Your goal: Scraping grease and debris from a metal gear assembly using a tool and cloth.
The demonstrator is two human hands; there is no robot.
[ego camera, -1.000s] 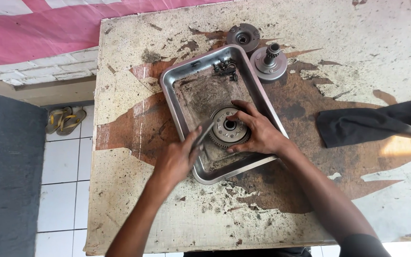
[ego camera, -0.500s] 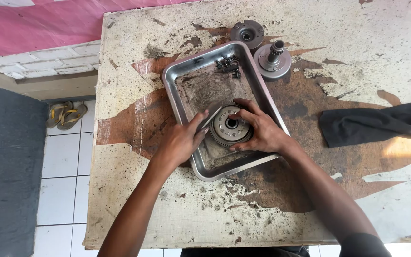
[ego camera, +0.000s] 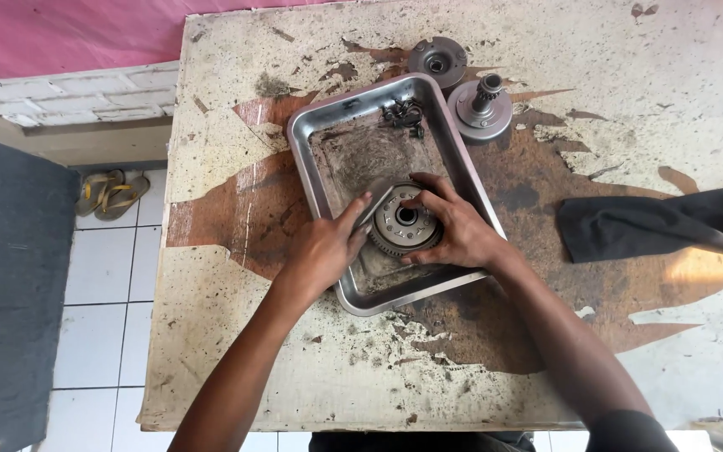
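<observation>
I note the left hand [ego camera: 324,251] has slid in from the tray [ego camera: 315,180] rim; its fingers now close on the gear [ego camera: 403,219] at frame centre. Right hand [ego camera: 453,228] stays clasped around it, steadying for work.

- The person's left hand [ego camera: 326,247] lay palm down, wrist straight, fingers stretched forward and to the right, fingertips pressed close together.
- The right hand [ego camera: 453,230] was cupped, fingers [ego camera: 425,203] curled and spread, thumb low near the body.
- Both bare forearms reached up from the lower edge, converging so the hands sat just beside each other.
</observation>
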